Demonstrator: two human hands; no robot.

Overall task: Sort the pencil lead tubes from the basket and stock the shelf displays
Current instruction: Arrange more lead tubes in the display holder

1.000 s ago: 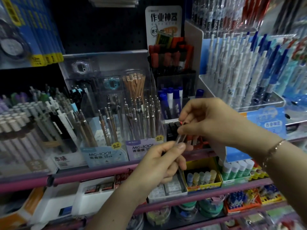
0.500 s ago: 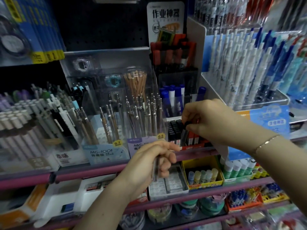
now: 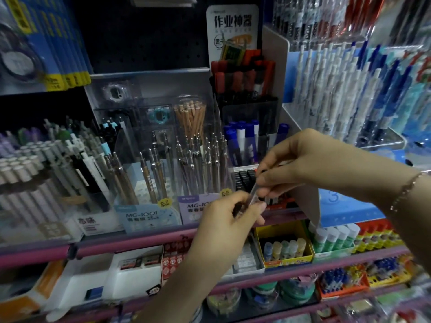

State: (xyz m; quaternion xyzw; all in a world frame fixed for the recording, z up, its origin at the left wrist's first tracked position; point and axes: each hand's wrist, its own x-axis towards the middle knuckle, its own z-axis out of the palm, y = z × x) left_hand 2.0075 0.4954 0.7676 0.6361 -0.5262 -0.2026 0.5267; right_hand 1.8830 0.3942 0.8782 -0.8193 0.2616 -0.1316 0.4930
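Observation:
My left hand (image 3: 229,220) is closed around a small bunch of clear pencil lead tubes (image 3: 251,199) in front of the shelf edge. My right hand (image 3: 300,164) pinches the upper end of one of these tubes with thumb and fingers, just above the left hand. Directly behind the hands sits the lead tube display (image 3: 245,179), a small box with rows of black-capped tubes and red ones lower down. The basket is out of view.
Clear stands of mechanical pencils (image 3: 163,173) labelled 0.7 and 0.5 fill the shelf to the left. Blue-capped markers (image 3: 242,143) stand behind the lead display. A yellow box of correction items (image 3: 283,250) and glue sticks (image 3: 335,238) sit on the shelf below. White pens (image 3: 333,94) hang at right.
My right hand came back from the lead tube display to the bunch in my left hand and now pinches a tube. My left hand rose slightly toward it.

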